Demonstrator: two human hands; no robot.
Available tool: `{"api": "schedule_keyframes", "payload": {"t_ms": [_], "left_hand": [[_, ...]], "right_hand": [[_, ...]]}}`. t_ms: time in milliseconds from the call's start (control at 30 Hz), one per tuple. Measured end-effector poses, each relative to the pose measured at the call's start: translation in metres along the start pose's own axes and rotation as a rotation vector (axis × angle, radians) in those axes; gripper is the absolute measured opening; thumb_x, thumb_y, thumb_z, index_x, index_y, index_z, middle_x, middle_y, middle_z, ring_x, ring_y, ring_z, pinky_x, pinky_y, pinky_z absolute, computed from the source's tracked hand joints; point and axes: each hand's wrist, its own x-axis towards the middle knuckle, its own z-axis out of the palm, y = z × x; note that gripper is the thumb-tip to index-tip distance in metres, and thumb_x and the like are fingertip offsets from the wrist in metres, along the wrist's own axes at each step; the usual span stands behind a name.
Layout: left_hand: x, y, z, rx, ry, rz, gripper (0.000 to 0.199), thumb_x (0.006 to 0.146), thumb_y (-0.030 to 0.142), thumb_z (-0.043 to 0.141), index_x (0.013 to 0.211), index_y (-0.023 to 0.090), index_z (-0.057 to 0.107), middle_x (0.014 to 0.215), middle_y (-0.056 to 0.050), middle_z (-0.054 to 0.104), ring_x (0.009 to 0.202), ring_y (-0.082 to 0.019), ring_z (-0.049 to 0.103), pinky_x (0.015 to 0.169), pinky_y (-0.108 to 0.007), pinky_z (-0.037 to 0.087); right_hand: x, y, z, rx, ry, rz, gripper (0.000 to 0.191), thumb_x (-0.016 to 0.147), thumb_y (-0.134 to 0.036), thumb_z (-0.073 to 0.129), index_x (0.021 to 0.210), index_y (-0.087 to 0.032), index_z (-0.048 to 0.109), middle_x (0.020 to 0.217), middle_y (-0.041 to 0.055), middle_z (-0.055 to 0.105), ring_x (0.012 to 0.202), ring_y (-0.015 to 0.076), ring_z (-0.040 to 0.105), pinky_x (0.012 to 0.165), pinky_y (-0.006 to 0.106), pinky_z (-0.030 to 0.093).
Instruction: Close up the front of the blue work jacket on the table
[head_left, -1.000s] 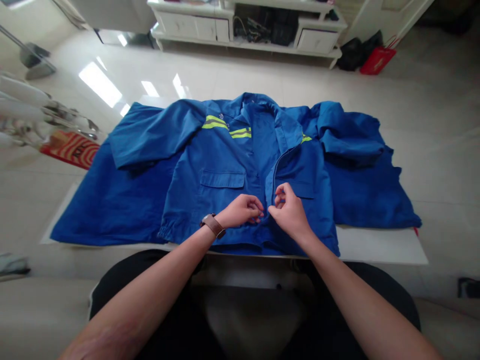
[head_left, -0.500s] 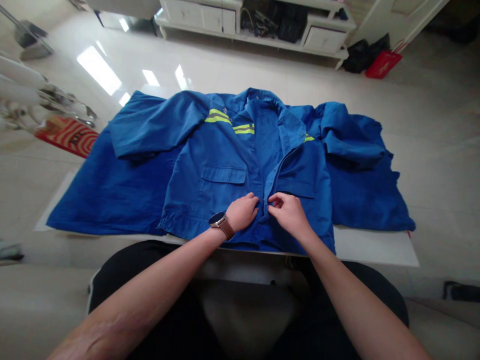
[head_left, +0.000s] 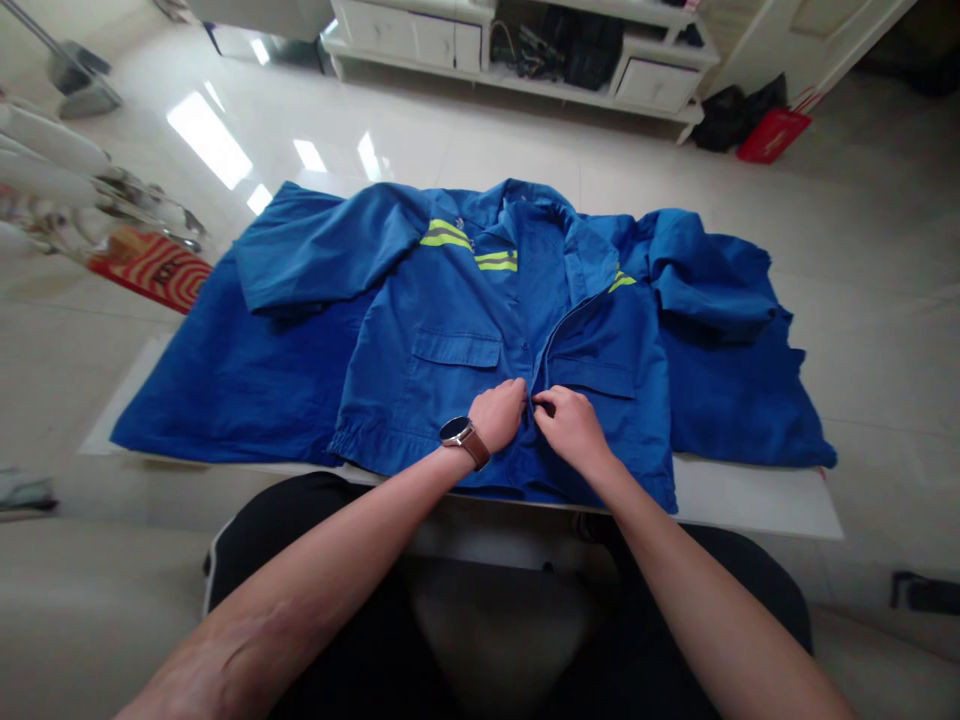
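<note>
A blue work jacket [head_left: 450,400] with yellow reflective stripes lies front up, its collar away from me and its sleeves spread to the sides. The upper front gapes, showing the inside. My left hand [head_left: 498,414], with a watch [head_left: 457,431] on its wrist, is closed on the left edge of the front opening, low on the jacket. Close beside it, my right hand [head_left: 568,420] pinches the opposite front edge between thumb and fingers. Whatever small fastening may lie between the fingertips is hidden.
Under the jacket, blue cloth [head_left: 225,400] covers a low white table [head_left: 757,495]. Across the tiled floor stands a white cabinet [head_left: 420,40]. A red bag [head_left: 772,135] sits at the far right, and a red-striped bag [head_left: 150,268] at left.
My hands have come nearer each other at the jacket's front opening, bringing the two edges closer. The whole view has shifted slightly.
</note>
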Motion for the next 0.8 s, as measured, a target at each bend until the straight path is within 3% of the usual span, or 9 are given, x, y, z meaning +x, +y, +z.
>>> {"api": "schedule_keyframes", "payload": {"t_ms": [167, 400, 600, 800], "left_hand": [[-0.002, -0.006, -0.009, -0.227, 0.054, 0.004, 0.010, 0.092, 0.018, 0.055, 0.099, 0.023, 0.060, 0.088, -0.004, 0.072, 0.084, -0.023, 0.069, 0.070, -0.028, 0.045], [0.006, -0.017, 0.002, -0.718, 0.024, -0.039, 0.011, 0.084, 0.009, 0.056, 0.082, 0.019, 0.059, 0.067, 0.002, 0.066, 0.067, -0.014, 0.068, 0.065, -0.022, 0.047], [0.006, -0.014, -0.001, -0.767, 0.043, -0.079, 0.012, 0.083, 0.010, 0.053, 0.083, 0.018, 0.062, 0.066, 0.000, 0.068, 0.067, -0.014, 0.067, 0.063, -0.021, 0.047], [0.007, -0.013, -0.002, -0.794, 0.020, -0.116, 0.011, 0.079, 0.015, 0.053, 0.079, 0.017, 0.064, 0.067, -0.001, 0.068, 0.065, -0.013, 0.065, 0.061, -0.021, 0.047]], "right_hand": [[0.004, 0.002, -0.001, 0.089, 0.045, -0.009, 0.018, 0.084, -0.022, 0.063, 0.092, -0.020, 0.078, 0.091, 0.0053, 0.075, 0.081, 0.0192, 0.065, 0.076, 0.030, 0.046], [0.006, 0.002, -0.001, 0.197, 0.087, -0.034, 0.018, 0.078, -0.016, 0.064, 0.090, -0.018, 0.077, 0.081, 0.0038, 0.072, 0.071, 0.0167, 0.062, 0.069, 0.028, 0.044], [0.004, 0.000, -0.003, 0.263, 0.043, 0.029, 0.019, 0.074, -0.019, 0.066, 0.090, -0.018, 0.076, 0.066, 0.0001, 0.066, 0.062, 0.0149, 0.058, 0.063, 0.027, 0.040], [0.001, 0.000, -0.003, 0.260, 0.000, 0.057, 0.025, 0.070, -0.018, 0.065, 0.093, -0.019, 0.073, 0.063, -0.0029, 0.061, 0.060, 0.0138, 0.056, 0.061, 0.026, 0.038]]}}
